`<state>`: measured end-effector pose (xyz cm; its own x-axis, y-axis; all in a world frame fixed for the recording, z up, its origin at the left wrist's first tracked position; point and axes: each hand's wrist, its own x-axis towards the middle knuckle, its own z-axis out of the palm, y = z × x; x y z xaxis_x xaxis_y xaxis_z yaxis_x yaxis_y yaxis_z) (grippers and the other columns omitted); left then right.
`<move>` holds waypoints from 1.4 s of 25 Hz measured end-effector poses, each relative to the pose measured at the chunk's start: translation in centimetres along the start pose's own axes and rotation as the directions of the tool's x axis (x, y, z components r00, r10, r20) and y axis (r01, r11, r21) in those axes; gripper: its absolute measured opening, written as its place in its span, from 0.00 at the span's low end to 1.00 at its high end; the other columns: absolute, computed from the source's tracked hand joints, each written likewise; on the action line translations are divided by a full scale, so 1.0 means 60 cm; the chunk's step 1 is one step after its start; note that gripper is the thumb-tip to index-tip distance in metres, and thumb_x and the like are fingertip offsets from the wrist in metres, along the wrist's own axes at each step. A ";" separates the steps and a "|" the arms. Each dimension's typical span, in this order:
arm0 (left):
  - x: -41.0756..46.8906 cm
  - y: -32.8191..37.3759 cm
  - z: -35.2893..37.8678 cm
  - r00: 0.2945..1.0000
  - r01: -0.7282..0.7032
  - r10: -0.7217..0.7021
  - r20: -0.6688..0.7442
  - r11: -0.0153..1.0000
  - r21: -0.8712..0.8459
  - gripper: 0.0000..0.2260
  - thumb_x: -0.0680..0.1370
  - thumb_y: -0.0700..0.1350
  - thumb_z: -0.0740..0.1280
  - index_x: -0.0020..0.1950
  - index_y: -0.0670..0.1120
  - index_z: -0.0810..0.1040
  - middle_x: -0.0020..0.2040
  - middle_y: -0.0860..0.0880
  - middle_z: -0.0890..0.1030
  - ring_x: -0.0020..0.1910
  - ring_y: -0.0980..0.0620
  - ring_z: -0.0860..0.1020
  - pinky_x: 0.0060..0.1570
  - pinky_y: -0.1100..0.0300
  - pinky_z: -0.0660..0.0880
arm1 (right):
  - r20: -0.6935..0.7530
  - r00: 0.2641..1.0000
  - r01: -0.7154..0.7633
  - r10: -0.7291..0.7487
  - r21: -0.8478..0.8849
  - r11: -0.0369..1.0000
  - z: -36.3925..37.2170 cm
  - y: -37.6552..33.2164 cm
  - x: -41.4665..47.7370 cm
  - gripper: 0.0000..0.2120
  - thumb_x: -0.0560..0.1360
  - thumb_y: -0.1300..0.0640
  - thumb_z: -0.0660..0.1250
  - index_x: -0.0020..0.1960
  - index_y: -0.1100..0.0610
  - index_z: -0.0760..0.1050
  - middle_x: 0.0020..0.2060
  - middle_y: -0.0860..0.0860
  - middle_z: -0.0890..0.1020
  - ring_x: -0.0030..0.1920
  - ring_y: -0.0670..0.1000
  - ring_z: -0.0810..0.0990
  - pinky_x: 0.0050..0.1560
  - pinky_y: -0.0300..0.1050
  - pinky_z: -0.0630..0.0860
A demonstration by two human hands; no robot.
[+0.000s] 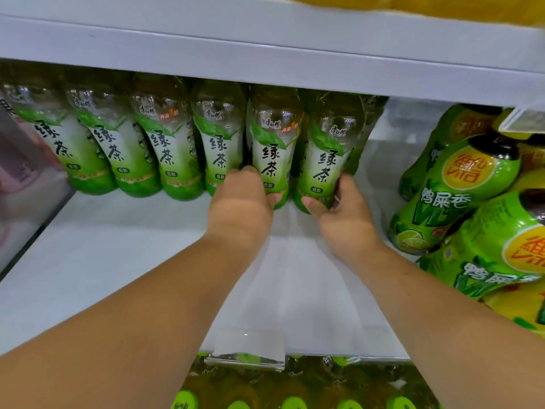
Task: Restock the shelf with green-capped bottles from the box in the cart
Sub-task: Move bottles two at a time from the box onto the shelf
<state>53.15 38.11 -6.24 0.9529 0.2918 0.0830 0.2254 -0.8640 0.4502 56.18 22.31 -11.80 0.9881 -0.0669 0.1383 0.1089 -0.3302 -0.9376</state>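
Bottle caps are hidden behind the white upper shelf edge point(265, 54).
Two clear green-labelled "绿茶" bottles are gripped: one point(272, 149) by the left hand point(240, 199), one point(324, 160) by the right hand point(339, 208).

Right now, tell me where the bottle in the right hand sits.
The green-labelled tea bottle in the right hand stands last on the right of the row, beside the left hand's bottle.

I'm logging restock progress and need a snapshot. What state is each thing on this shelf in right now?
Left hand: grip closed on the fifth green-labelled tea bottle, upright.
Right hand: grip closed on the sixth green-labelled tea bottle, upright.
Four green-labelled tea bottles to the left: upright in a row, untouched.
White metal shelf: front area bare.
Bright green lemon-drink bottles: packed together at the right.
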 end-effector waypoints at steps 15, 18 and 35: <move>-0.001 -0.005 0.000 0.999 -0.002 0.001 -0.045 1.000 -0.027 0.20 0.78 0.52 0.71 0.63 0.42 0.71 0.62 0.43 0.75 0.59 0.40 0.77 0.48 0.53 0.68 | 0.044 0.998 -0.032 0.034 -0.042 0.999 0.017 -0.001 0.001 0.26 0.64 0.35 0.68 0.61 0.35 0.70 0.58 0.40 0.82 0.60 0.48 0.81 0.62 0.58 0.77; 0.001 -0.006 0.002 0.999 -0.001 0.000 -0.045 1.000 -0.019 0.20 0.78 0.53 0.71 0.63 0.42 0.71 0.61 0.43 0.76 0.58 0.40 0.77 0.48 0.53 0.71 | 0.052 0.998 -0.044 0.046 -0.041 0.998 0.017 0.001 0.002 0.24 0.64 0.35 0.68 0.59 0.32 0.70 0.57 0.39 0.83 0.59 0.47 0.81 0.63 0.57 0.77; -0.060 -0.023 -0.022 0.998 0.049 -0.021 0.066 0.884 -0.465 0.19 0.78 0.50 0.71 0.65 0.42 0.76 0.49 0.52 0.73 0.50 0.54 0.73 0.43 0.71 0.63 | 0.055 0.981 -0.183 0.184 -0.021 0.983 0.007 -0.056 -0.039 0.19 0.77 0.50 0.68 0.67 0.47 0.72 0.54 0.42 0.79 0.57 0.46 0.77 0.61 0.44 0.71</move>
<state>49.16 38.82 -5.98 0.9593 0.2819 0.0149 0.1515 -0.5589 0.8153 53.53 23.95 -9.13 0.9957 -0.0743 -0.0548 -0.0765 -0.3318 -0.9402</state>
